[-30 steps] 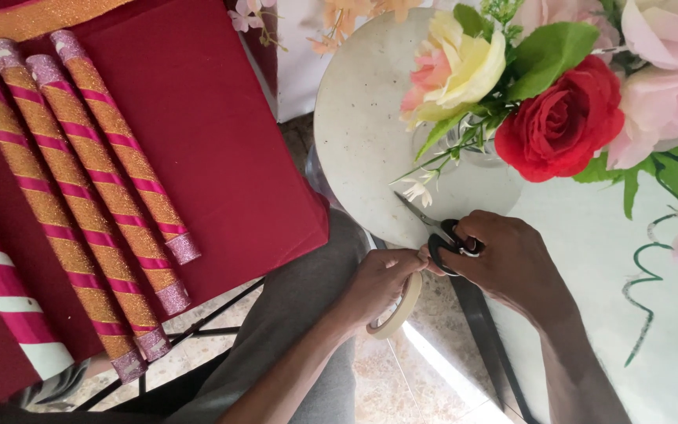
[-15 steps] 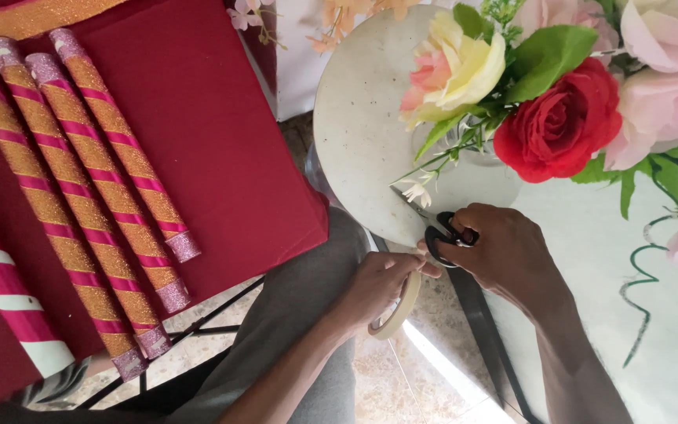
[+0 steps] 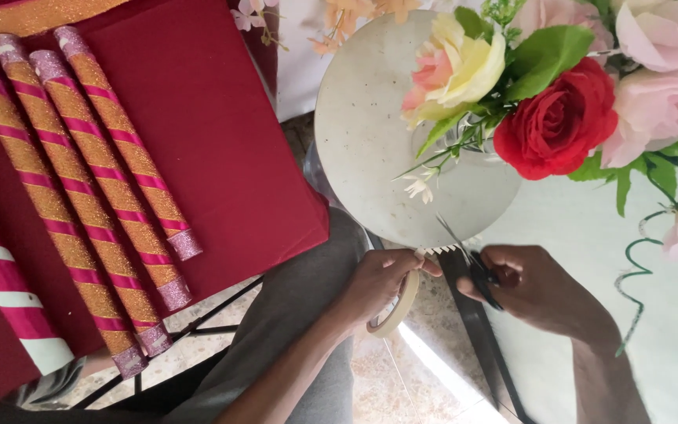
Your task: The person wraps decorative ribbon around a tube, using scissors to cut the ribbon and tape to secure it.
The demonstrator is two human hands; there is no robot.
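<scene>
Since a second ago my right hand point(image 3: 539, 286) has slid the scissors point(image 3: 472, 263) rightward along the white disc's point(image 3: 370, 141) lower rim, beside the snipped notches. Left hand point(image 3: 378, 283), tape roll point(image 3: 398, 306) ringing its fingers, pinches that rim; right fingers closed through the scissor loops. Best kept short and evenly spaced, I judge, disc held taut.

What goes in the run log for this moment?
left hand: holds tape roll at round board edge | right hand: scissors at the edge | glitter sticks on red cloth

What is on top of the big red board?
Three glittery gold and pink striped sticks lie side by side on the red board. A pink and white striped stick lies lower left. What is under the board is covered.
</scene>
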